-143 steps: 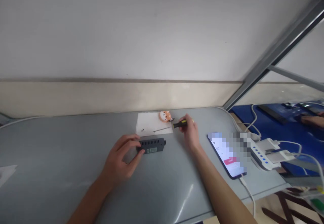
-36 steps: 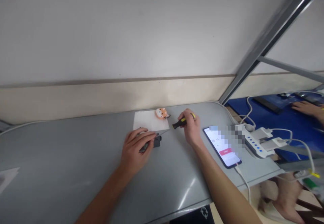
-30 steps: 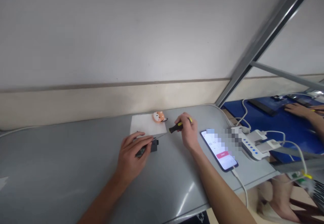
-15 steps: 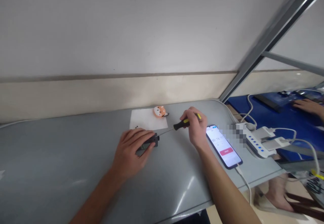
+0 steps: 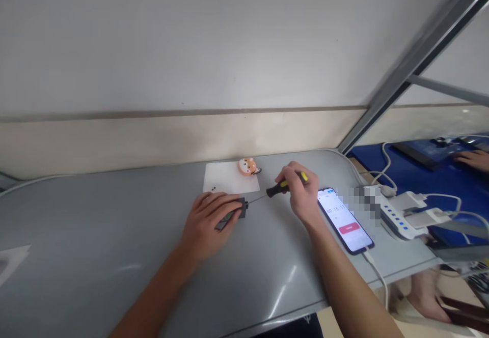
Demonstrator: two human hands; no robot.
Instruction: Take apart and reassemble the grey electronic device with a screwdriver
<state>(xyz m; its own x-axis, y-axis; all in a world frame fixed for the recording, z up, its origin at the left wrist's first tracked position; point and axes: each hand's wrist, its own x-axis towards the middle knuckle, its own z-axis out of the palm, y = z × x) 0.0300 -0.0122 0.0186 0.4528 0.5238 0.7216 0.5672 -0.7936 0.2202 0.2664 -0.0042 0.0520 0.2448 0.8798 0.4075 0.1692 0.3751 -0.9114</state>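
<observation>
A small black box-shaped device [image 5: 242,208] lies on the grey desk, with a short knob-like part at its right end. My left hand [image 5: 210,223] is closed around it from the left, fingers over the top and thumb along the near side, so much of it is hidden. In my right hand [image 5: 300,193] is a screwdriver [image 5: 278,188] with a black and yellow handle. Its thin shaft points left and its tip is at the device's right end; whether it touches is too small to tell. Just beyond, tiny dark pieces [image 5: 213,189] rest on white paper [image 5: 221,176].
An orange fox-face trinket [image 5: 247,166] sits on the paper. Right of my right hand lies a lit phone [image 5: 346,221] on a cable, beside a white power strip [image 5: 397,218] with plugged-in chargers. Another person's hand [image 5: 473,160] rests over a blue desk at far right.
The view has turned slightly left, so everything appears further right and more of a sheet shows at the left edge. Both hands keep their holds; the screwdriver has barely moved relative to the device.
</observation>
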